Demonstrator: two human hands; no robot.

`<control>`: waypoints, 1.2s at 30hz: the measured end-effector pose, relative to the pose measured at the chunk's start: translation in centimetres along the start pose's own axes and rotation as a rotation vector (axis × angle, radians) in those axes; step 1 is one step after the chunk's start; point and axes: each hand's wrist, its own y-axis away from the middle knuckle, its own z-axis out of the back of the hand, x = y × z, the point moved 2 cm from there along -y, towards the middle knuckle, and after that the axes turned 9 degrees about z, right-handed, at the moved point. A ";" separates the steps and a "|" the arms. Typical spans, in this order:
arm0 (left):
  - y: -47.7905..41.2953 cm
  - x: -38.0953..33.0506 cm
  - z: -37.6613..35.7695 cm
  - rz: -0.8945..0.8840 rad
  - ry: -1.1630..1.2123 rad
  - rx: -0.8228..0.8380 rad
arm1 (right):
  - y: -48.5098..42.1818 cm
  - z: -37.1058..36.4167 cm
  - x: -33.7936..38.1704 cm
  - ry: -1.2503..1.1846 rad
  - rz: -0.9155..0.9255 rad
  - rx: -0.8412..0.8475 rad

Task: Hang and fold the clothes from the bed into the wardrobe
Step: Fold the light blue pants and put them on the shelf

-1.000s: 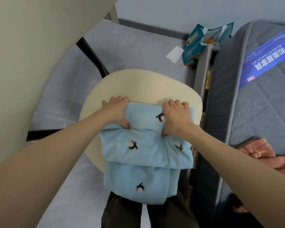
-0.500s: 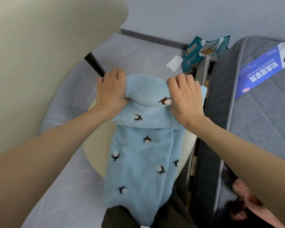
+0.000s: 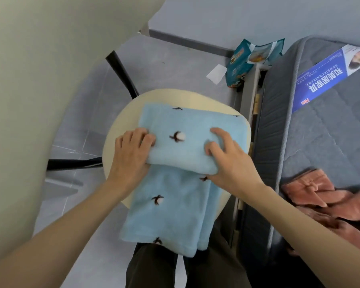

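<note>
The thumb of the left hand (image 3: 131, 150) is hidden beneath the folded-over layer of a light-blue fleece garment (image 3: 175, 215), and the thumb of the right hand (image 3: 229, 159) is tucked out of sight at the fold. Both hands are clenched on that upper layer, fingers curled onto its top at the left and right ends. What kind of garment it is cannot be made out, since it is folded. It is laid across the cream round stool seat (image 3: 121, 129), with its near end hung over the seat's edge in front of the person's dark trousers (image 3: 154, 267).

Much of the seat is covered, and only two black stool legs (image 3: 123, 73) are seen, their far ends hidden behind a pale panel (image 3: 50, 80) that is cut off by the frame at the left. The grey mattress (image 3: 320, 132) is cut off at the right, as is a pink garment (image 3: 330, 202) lying crumpled on it. The small print on the blue label (image 3: 330, 73) on the mattress is too fine to be read.

One blue garment and one pink garment are counted. Six dark-and-white cotton motifs are seen on the blue fleece, two of them only partly at the far edge. One teal snack bag (image 3: 249, 61) and one white paper scrap (image 3: 216, 74) lie on the floor beyond the stool.
</note>
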 end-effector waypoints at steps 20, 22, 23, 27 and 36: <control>1.2 -1.8 -5.2 0.016 0.036 0.287 | -0.1 -7.1 3.0 -0.077 -0.445 -0.085; 0.9 -1.5 -5.3 0.015 0.105 0.309 | -0.1 -6.7 2.9 -0.087 -0.460 -0.133; 0.6 -1.5 -5.0 0.026 0.153 0.313 | -0.2 -6.1 2.6 -0.094 -0.456 -0.162; -0.7 -0.7 -3.5 0.300 0.519 0.409 | -0.9 -3.2 0.9 -0.118 -0.445 -0.121; -7.1 -2.3 -1.6 -0.043 -0.196 0.740 | -6.7 -0.8 -3.2 -0.077 -0.467 0.390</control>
